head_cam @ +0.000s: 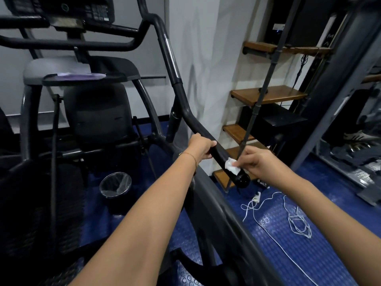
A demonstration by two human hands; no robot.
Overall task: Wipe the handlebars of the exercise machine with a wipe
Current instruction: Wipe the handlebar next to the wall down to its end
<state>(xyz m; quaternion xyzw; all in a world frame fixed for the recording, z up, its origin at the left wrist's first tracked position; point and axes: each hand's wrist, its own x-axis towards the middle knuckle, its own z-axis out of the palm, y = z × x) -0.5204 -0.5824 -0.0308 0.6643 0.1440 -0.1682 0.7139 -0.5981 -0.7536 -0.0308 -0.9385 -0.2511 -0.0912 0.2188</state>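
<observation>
The black right handlebar [186,109] of the exercise machine slopes from the console at top left down to its rounded end cap near the middle. My left hand [201,146] grips the bar a little above that end, fingers curled round it. My right hand [254,163] pinches a small white wipe [232,166] and holds it against the bar close to the end cap. A second dark handlebar [68,44] runs across the top left under the console.
A small bin with a clear liner [115,187] stands on the blue studded floor [288,234] at lower left. White cables and a plug [256,197] lie on the floor at right. Wooden shelves [268,95] and a dark pole stand just behind the bar's end.
</observation>
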